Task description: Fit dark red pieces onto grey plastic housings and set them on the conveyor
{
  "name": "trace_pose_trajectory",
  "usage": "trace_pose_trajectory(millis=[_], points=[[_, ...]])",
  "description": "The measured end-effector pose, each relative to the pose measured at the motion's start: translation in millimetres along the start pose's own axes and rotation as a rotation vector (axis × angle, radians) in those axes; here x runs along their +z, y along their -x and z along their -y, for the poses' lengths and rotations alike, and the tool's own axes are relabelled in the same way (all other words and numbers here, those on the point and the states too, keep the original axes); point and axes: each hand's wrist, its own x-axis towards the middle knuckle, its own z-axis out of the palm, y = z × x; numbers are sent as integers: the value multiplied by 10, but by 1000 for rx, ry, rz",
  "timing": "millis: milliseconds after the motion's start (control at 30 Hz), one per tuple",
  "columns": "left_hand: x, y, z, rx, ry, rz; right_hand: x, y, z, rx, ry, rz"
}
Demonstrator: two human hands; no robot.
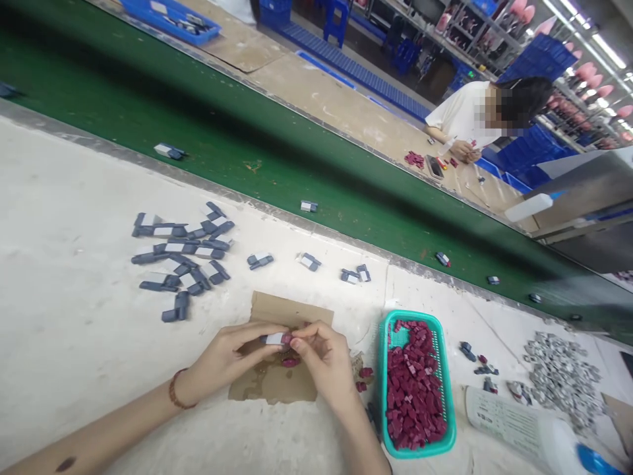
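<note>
Pinched in my left hand [247, 349] is a small dark grey and white plastic part [273, 339]. The fingers of my right hand [321, 356] close on a small maroon piece [287, 338] at that part's right end, the two touching. Both hands are above a torn sheet of brown cardboard [271, 382], where another maroon piece [290, 362] lies. To the right stands a teal basket [382, 389] filled with maroon pieces [415, 389]. A loose group of grey and white parts [182, 247] lies at the left.
A green conveyor belt [346, 211] crosses behind the table, carrying several spaced parts. At the right are a white bottle [514, 422] with a blue cap and a heap of silvery pieces [564, 376]. A person in a white shirt [462, 119] works across the belt.
</note>
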Motion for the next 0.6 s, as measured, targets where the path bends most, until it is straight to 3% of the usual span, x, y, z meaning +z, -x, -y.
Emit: trace_pose_trajectory(millis=[133,200,333,433,500,600], points=[[5,47,-4,41,-10,20,21,89,46,-21,15,-22],[3,56,-57,66,-25,86,-2,164,100,-32,32,-22],[6,-116,-262,165,-68,245,-324,362,264,-75,199,-82],[16,-508,-401,197,-147,241,-788,441,317,-59,446,-374],[44,-880,-435,202,-246,162,-1087,417,278,28,681,-566],[169,-1513,-409,143,-435,106,-1338,294,162,238,966,-532]])
